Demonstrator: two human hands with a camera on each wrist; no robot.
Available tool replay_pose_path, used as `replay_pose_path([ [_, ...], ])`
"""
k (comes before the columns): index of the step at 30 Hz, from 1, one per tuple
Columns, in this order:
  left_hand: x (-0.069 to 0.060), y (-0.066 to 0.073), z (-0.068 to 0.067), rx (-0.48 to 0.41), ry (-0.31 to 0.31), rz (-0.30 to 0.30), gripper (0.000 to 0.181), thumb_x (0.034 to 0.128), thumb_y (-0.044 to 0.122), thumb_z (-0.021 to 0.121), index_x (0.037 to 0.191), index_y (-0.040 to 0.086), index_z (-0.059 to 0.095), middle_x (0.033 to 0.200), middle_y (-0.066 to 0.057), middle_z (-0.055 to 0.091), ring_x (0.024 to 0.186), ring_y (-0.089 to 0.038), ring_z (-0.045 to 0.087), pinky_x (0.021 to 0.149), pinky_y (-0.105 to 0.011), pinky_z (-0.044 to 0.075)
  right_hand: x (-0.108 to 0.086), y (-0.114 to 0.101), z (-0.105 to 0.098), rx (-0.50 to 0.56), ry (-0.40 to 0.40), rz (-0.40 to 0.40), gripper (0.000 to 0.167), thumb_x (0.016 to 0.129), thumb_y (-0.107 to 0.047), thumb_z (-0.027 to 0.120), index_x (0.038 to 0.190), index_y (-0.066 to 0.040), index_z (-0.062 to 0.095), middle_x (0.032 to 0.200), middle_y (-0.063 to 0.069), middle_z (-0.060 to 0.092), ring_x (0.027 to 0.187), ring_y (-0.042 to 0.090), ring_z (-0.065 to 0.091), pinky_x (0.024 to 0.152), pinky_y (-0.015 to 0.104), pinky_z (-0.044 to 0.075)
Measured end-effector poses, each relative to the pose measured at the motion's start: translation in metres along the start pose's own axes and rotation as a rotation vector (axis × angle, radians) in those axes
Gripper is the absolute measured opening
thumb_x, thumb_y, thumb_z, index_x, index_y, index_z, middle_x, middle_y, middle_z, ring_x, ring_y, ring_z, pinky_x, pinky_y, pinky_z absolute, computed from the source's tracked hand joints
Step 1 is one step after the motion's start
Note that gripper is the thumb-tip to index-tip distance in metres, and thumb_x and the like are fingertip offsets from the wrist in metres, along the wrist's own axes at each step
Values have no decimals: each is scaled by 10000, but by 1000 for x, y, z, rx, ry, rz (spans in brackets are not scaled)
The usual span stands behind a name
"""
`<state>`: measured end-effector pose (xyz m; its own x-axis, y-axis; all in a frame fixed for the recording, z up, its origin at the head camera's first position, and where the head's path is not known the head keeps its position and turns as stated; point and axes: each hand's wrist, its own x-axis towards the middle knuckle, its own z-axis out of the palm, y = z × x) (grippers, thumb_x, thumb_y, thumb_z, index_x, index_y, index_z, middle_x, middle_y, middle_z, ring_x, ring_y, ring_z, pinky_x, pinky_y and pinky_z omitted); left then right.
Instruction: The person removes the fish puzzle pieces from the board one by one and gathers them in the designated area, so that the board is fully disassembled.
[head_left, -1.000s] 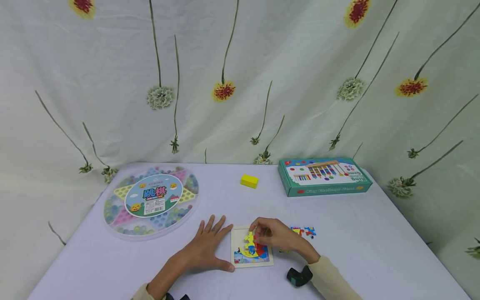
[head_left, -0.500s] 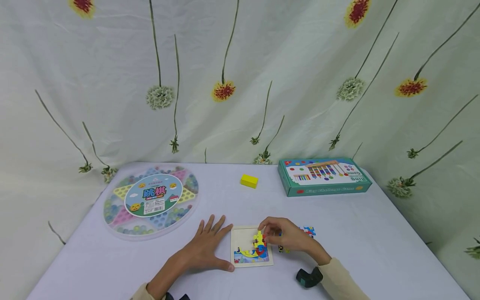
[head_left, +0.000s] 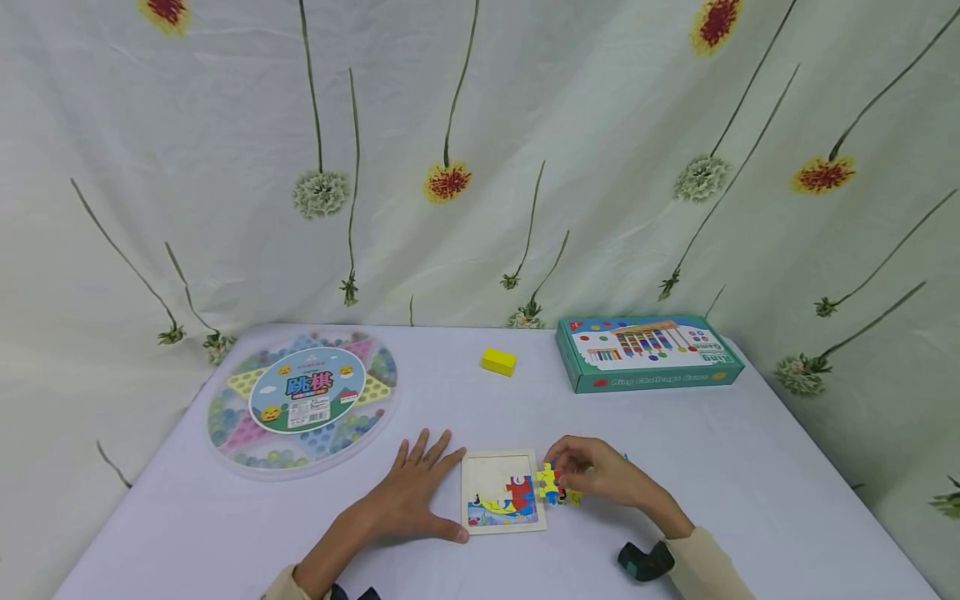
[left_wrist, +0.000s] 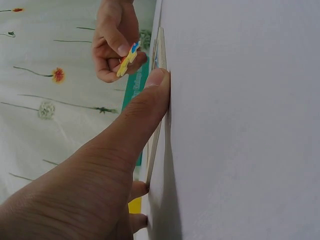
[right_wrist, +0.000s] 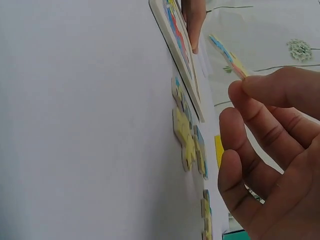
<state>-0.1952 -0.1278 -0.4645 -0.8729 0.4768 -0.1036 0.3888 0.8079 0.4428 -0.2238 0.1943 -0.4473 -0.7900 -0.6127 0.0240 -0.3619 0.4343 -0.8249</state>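
Observation:
My right hand [head_left: 600, 473] pinches a yellow, blue and red jigsaw piece [head_left: 548, 485] between thumb and fingertips. It holds the piece above the table, just right of the puzzle tray [head_left: 485, 477]. Inside that shallow wooden tray, fitted pieces [head_left: 517, 504] line the bottom and lower right; bare wood shows above them. My left hand [head_left: 408, 496] lies with fingers spread, its thumb and a fingertip touching the tray's left edge. In the right wrist view, several loose jigsaw pieces [right_wrist: 184, 137] lie beside the tray; the head view has them mostly hidden by my right hand.
A round Chinese checkers set [head_left: 307, 404] lies at the left. A yellow block [head_left: 498, 362] sits toward the back middle, and a green Ring Challenge Game box [head_left: 648, 354] at the back right. Behind the table hangs a floral cloth [head_left: 480, 167].
My right hand has lifted the jigsaw piece from over the tray and carried it right, past the tray's edge, uncovering the red fitted piece. The left hand has stayed in place.

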Motion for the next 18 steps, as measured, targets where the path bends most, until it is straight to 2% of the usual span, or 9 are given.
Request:
replay_pose_path([
  [7,0,0,0,0,2,4,1115,618,741,708,1504,186,322,1605,-105,137,1460,-404,-27,1140,-612,-36,-10,4,-8,20,-2,45,226,874,-63,661,1097,-68,623,875,20,616,777,118,573,699,206,498],
  [18,-1,1,-1,-3,-1,13,1110,625,747,699,1504,182,322,1604,-108,136,1461,-400,-26,1139,-615,-31,-28,10,-19,17,55,85,251,850,-22,668,1095,-35,615,859,50,612,758,117,563,694,209,492],
])
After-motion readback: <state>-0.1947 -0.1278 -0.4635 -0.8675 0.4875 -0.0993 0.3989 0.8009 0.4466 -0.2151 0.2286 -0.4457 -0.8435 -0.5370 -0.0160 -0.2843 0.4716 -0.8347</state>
